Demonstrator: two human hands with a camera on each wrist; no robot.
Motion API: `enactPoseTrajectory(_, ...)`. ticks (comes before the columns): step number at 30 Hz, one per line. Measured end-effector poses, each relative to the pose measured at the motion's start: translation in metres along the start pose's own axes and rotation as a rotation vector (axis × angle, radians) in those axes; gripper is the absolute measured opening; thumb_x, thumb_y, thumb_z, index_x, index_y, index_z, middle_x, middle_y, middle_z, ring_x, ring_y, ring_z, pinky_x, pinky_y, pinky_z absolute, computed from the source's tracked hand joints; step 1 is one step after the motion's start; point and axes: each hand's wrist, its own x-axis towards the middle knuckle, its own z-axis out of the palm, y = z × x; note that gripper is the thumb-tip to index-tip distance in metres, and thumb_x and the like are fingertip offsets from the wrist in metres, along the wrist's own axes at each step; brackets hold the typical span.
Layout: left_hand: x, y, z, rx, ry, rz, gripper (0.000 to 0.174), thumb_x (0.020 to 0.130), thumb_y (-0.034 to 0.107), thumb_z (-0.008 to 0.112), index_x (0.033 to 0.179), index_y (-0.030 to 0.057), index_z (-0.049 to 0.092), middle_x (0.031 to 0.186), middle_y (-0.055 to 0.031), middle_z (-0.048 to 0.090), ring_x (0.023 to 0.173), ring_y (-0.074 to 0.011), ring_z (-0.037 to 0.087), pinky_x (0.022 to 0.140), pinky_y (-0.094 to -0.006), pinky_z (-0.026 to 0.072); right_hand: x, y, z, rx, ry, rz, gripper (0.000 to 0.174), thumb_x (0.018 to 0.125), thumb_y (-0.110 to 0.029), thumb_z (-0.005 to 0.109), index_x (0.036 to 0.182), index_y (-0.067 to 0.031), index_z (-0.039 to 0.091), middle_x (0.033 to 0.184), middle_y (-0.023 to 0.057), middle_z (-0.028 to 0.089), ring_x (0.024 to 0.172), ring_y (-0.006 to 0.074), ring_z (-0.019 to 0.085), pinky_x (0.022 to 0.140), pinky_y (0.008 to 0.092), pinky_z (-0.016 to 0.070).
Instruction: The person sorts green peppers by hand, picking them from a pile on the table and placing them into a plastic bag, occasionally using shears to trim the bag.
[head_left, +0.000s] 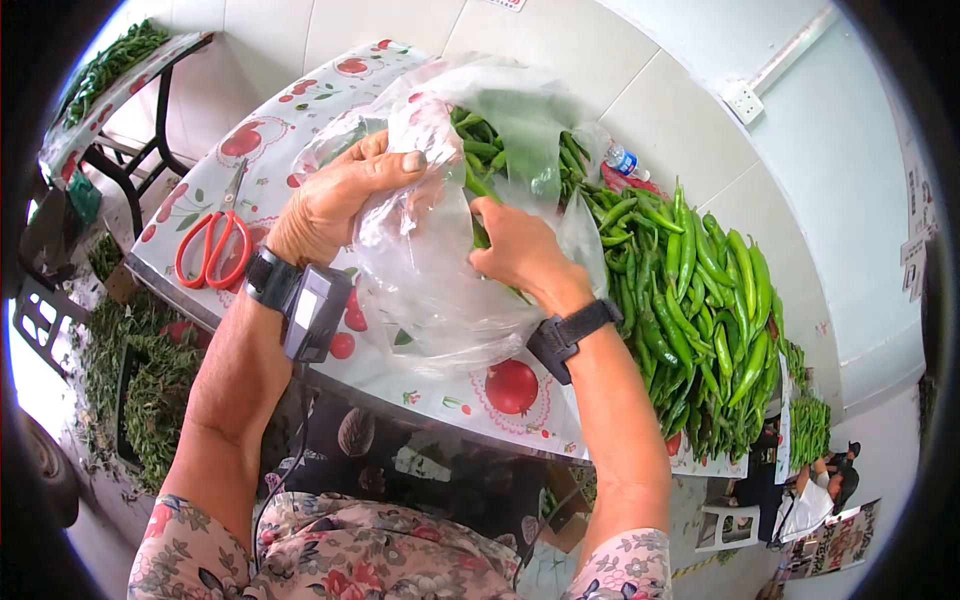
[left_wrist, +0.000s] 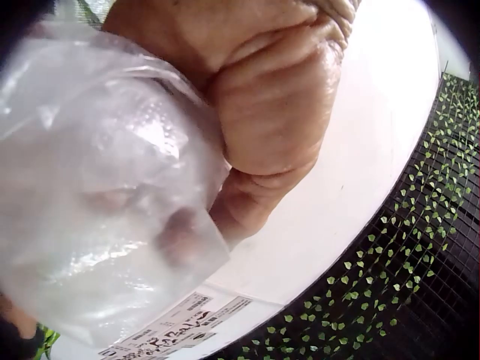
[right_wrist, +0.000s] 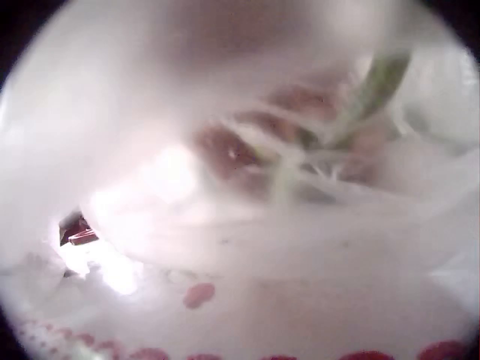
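Observation:
A clear plastic bag (head_left: pixel 430 300) stands bunched over the table in the head view. My left hand (head_left: pixel 335 200) grips its side, the thumb lying along the film; in the left wrist view the left hand's fingers (left_wrist: pixel 244 202) are partly behind the plastic (left_wrist: pixel 112 172). My right hand (head_left: pixel 528 255) is at the bag's mouth, curled round green chili peppers (head_left: pixel 480 240). Through hazy film in the right wrist view, the fingers (right_wrist: pixel 232 154) wrap round a green pepper (right_wrist: pixel 382 82). More green chilies (head_left: pixel 482 148) show at the bag's far side.
A large heap of long green chilies (head_left: pixel 690 310) covers the table's right side, with a water bottle (head_left: pixel 622 160) behind it. Red-handled scissors (head_left: pixel 214 250) lie left on the fruit-patterned tablecloth (head_left: pixel 450 395). Another table (head_left: pixel 130 90) holds greens; a person (head_left: pixel 810 505) sits far right.

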Motion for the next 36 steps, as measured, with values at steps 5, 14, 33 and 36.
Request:
enactPoseTrajectory(5, 0.0, 0.0, 0.006, -0.067, 0.094, 0.0, 0.031, 0.084, 0.022, 0.064, 0.107, 0.0024, 0.058, 0.085, -0.0024, 0.061, 0.068, -0.0083, 0.057, 0.059, -0.0222, 0.0485, -0.012, 0.012, 0.003, 0.07, 0.072, 0.013, 0.048, 0.068, -0.014, 0.06, 0.115, -0.003, 0.054, 0.105, 0.0197, 0.061, 0.096, 0.0341, 0.059, 0.08, 0.0389, 0.0471)
enactPoseTrajectory(14, 0.002, -0.004, 0.001, -0.039, 0.025, -0.013, 0.036, 0.083, 0.023, 0.065, 0.111, 0.0023, 0.057, 0.094, -0.0031, 0.062, 0.077, -0.0081, 0.059, 0.065, -0.0222, 0.0495, -0.043, 0.007, -0.021, 0.504, 0.181, 0.032, 0.043, 0.07, -0.007, 0.06, 0.113, -0.0038, 0.056, 0.107, 0.0178, 0.06, 0.099, 0.0319, 0.059, 0.085, 0.0385, 0.0459)
enactPoseTrajectory(33, 0.003, -0.006, -0.004, 0.027, 0.003, -0.028, 0.041, 0.082, 0.028, 0.065, 0.114, 0.0041, 0.056, 0.092, -0.0014, 0.062, 0.073, -0.0079, 0.059, 0.062, -0.0215, 0.0496, -0.049, 0.017, -0.006, -0.179, 0.146, 0.098, 0.033, 0.072, -0.017, 0.067, 0.102, -0.0043, 0.061, 0.082, 0.0213, 0.063, 0.08, 0.0387, 0.059, 0.073, 0.0461, 0.0465)
enactPoseTrajectory(36, 0.002, -0.004, -0.001, 0.036, 0.035, -0.041, 0.041, 0.082, 0.028, 0.065, 0.114, 0.0043, 0.056, 0.09, -0.002, 0.062, 0.072, -0.008, 0.059, 0.06, -0.0215, 0.0495, -0.045, 0.021, -0.002, -0.187, 0.164, 0.101, 0.023, 0.073, -0.016, 0.065, 0.093, -0.0045, 0.062, 0.08, 0.017, 0.065, 0.081, 0.0339, 0.06, 0.071, 0.0441, 0.0462)
